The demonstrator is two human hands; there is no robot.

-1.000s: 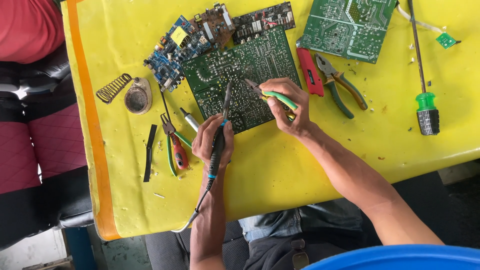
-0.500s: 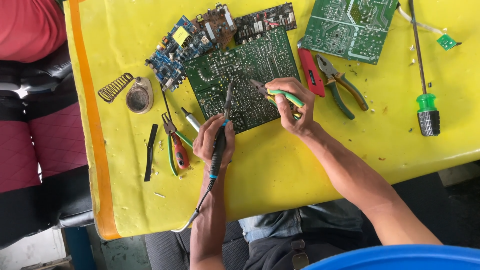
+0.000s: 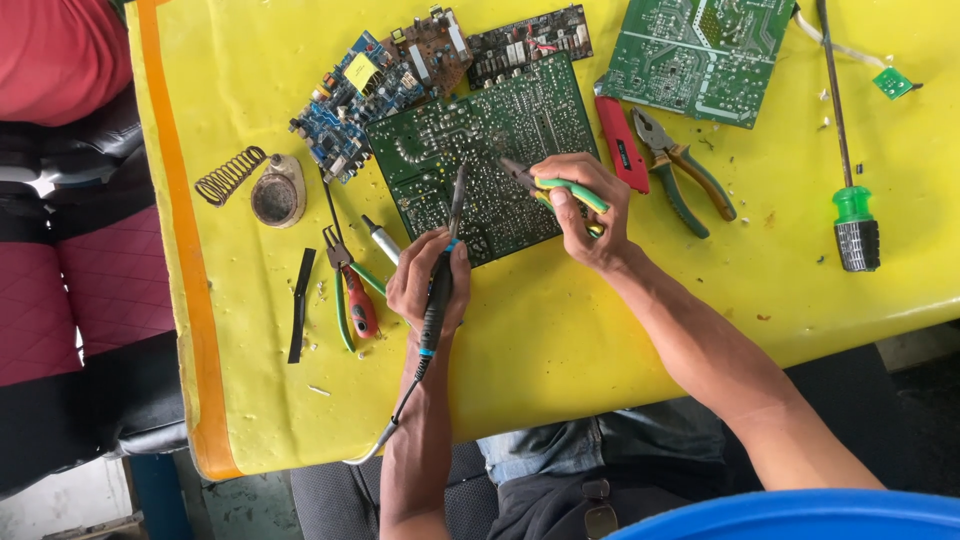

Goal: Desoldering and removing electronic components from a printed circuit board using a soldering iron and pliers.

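Yellow sheeting covers the counter [image 3: 620, 330], with a green circuit board [image 3: 480, 150] lying solder side up near its centre. Left hand [image 3: 428, 285] has its fingers wrapped on a soldering iron [image 3: 440, 275] whose tip points to twelve o'clock onto the board, while right hand [image 3: 590, 205] fingers are clamped on green-handled pliers [image 3: 555, 185] aimed at ten o'clock. Work looks mid-way: tools meet the board, other boards [image 3: 700, 55] wait at one o'clock.

Your left hand [image 3: 425, 285] grips a black soldering iron [image 3: 440, 290] like a pen, its tip resting on the green circuit board [image 3: 480, 150], which lies flat, solder side up, on the yellow table. Your right hand [image 3: 590, 215] holds green-handled pliers [image 3: 555, 185], nose on the same board, just beside the iron's tip.
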